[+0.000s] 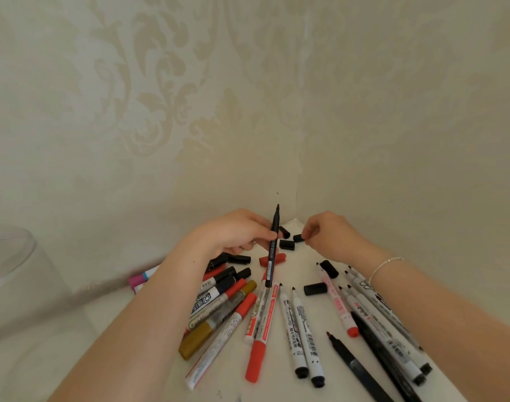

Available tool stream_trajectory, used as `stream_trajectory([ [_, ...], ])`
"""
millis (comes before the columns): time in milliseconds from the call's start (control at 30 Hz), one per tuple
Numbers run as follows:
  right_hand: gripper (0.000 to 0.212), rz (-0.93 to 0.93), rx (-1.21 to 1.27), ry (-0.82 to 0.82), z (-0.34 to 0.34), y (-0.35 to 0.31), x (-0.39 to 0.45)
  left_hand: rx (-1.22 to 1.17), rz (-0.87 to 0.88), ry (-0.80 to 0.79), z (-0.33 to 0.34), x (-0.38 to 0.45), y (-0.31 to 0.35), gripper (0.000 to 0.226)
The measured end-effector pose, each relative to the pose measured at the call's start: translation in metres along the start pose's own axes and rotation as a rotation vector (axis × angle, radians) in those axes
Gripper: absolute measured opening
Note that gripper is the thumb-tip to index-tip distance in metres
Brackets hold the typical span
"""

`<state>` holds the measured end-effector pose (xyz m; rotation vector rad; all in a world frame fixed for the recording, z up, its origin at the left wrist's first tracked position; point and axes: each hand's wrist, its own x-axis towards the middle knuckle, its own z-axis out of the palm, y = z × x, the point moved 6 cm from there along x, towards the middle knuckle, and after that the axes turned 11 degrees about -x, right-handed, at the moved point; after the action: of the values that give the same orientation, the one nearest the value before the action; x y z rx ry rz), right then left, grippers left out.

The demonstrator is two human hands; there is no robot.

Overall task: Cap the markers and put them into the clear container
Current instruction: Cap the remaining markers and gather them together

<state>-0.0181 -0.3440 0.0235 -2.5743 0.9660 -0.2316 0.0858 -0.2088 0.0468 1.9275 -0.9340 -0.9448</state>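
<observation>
On the white table [277, 256], capping barely begun.
An uncapped black marker [273, 248] is gripped by the left hand [236, 233]; a black cap [298, 238] is pinched by the right hand [329, 236]; many markers remain uncapped.

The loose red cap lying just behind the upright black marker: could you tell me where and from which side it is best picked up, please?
Pinch the red cap across its middle, from above. It lies flat on its side on the white table, so its long sides are exposed. The right hand would probably do best once free, since the left hand holds the black marker.
</observation>
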Motion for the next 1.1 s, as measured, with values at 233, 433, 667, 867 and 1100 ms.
stream_trajectory([
  [233, 0.042, 0.033, -0.025, 0.063, 0.006, 0.006, 0.020, 0.062, 0.077, 0.075, -0.014, 0.002, -0.004, 0.020],
  [433, 0.046, 0.001, -0.063, -0.002, 0.020, 0.002, 0.040, 0.028, 0.102, 0.072, -0.020, 0.011, -0.006, 0.013],
  [667, 0.040, -0.018, -0.202, -0.057, 0.037, -0.008, 0.052, 0.051, 0.071, 0.044, -0.022, 0.017, -0.013, 0.017],
  [867, 0.034, 0.016, -0.280, -0.045, 0.036, -0.001, 0.057, 0.016, 0.079, 0.026, -0.023, 0.019, -0.014, 0.011],
  [1100, 0.026, 0.018, 1.140, -0.083, -0.007, -0.023, 0.043, -0.146, 0.072, -0.070, -0.018, 0.017, -0.013, 0.021],
])
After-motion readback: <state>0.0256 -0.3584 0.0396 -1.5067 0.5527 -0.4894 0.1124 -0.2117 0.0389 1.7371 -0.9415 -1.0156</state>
